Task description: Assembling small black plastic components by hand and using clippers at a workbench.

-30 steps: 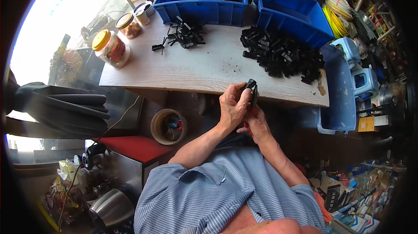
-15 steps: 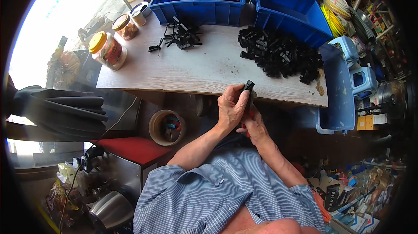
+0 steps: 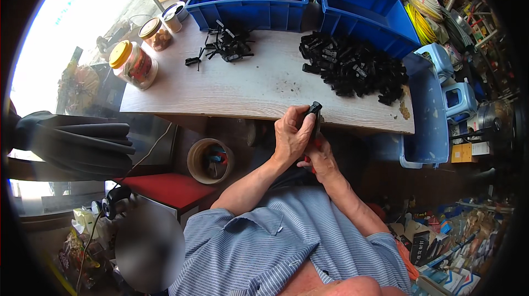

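Just off the table's front edge, my left hand (image 3: 291,137) pinches a small black plastic part (image 3: 314,108) between thumb and fingers. My right hand (image 3: 325,159) is closed around red-handled pliers (image 3: 307,160), close below the left hand. The pliers' jaws are mostly hidden behind the left hand and the part. On the white table (image 3: 242,89) lie a large pile of black plastic parts (image 3: 358,67) at the right and a smaller pile of black parts with thin stems (image 3: 230,43) at the left.
A blue crate (image 3: 248,15) full of black parts stands at the back beside another blue crate (image 3: 366,12). Jars, including a yellow-lidded one (image 3: 135,67), line the table's left end. A bucket (image 3: 210,161) is below; a blue tub (image 3: 427,114) is at right.
Both hands keep nearly the same pose on the part and the pliers. The view has shifted very slightly.
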{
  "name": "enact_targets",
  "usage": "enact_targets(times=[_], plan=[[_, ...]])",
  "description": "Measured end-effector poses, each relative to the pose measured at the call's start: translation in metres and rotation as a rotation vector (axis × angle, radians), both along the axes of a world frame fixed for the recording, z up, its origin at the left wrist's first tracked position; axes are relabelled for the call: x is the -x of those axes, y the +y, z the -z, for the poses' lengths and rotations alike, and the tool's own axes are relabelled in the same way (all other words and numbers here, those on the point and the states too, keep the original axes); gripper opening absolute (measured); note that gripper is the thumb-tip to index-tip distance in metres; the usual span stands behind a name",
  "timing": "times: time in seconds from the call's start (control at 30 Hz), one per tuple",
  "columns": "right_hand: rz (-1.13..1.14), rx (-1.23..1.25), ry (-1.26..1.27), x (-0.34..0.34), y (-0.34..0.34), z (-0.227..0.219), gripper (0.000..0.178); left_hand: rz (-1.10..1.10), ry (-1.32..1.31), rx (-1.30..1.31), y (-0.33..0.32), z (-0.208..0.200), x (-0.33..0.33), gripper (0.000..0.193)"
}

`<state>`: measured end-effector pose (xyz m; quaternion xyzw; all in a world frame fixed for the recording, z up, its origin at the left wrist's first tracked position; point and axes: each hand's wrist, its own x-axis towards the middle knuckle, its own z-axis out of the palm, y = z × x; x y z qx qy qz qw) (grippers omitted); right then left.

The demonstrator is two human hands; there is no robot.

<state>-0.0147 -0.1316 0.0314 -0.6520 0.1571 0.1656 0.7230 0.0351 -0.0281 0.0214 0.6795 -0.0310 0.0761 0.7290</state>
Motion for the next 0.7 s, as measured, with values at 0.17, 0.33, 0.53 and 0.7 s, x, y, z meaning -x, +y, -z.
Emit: enact_targets(times=[0.17,0.33,0.53,0.7], plan=[[-0.035,-0.094,0.065,-0.003,-0.006,0.015,0.034,0.02,-0.01,-0.086,0.001,0.0,0.0,0.021],[0.053,-0.185,0.078,0.001,0.0,0.013,0.036,0.033,-0.011,-0.101,-0.002,-0.004,-0.004,0.021],[0.172,-0.277,0.056,-0.009,-0.017,0.016,0.031,0.066,-0.184,-0.235,-0.023,-0.018,-0.035,0.021],[0.363,-0.271,0.049,-0.015,-0.036,-0.004,0.02,0.256,-0.401,-0.331,-0.072,-0.056,-0.076,0.019]])
